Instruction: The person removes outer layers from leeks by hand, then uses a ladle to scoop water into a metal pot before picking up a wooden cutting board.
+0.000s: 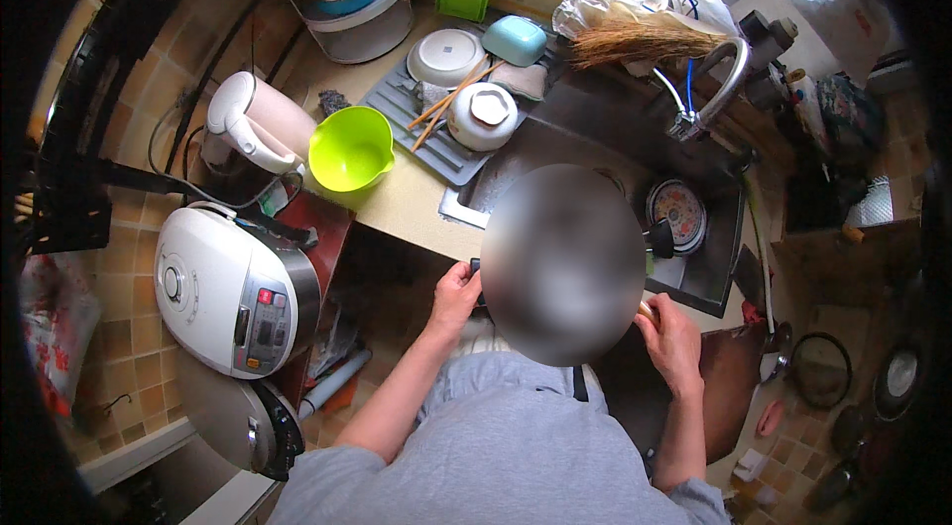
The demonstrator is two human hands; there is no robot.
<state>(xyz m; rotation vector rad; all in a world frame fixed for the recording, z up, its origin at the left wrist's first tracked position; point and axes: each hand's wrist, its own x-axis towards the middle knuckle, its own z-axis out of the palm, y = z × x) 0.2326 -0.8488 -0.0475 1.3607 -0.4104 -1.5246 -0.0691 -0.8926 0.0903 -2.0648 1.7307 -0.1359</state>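
In front of the body, at the sink's near edge, a large blurred oval covers whatever is between the hands. My left hand (455, 296) is closed around a dark piece, perhaps a handle, at the oval's left edge. My right hand (671, 337) grips a light brown handle (648, 313) at its right side. What the handles belong to is hidden by the blur. Beyond lies the dark sink (732, 257), with a floral plate (675, 214) in its right part, under a curved metal faucet (736, 71).
Left of the sink, a grey drying rack (446, 166) bears an upturned white bowl (482, 125), a blue bowl (515, 39) and chopsticks (455, 102). A green bowl (351, 152), a pink electric kettle (260, 122) and a white rice cooker (223, 291) stand further left. A straw broom (647, 43) lies behind the sink.
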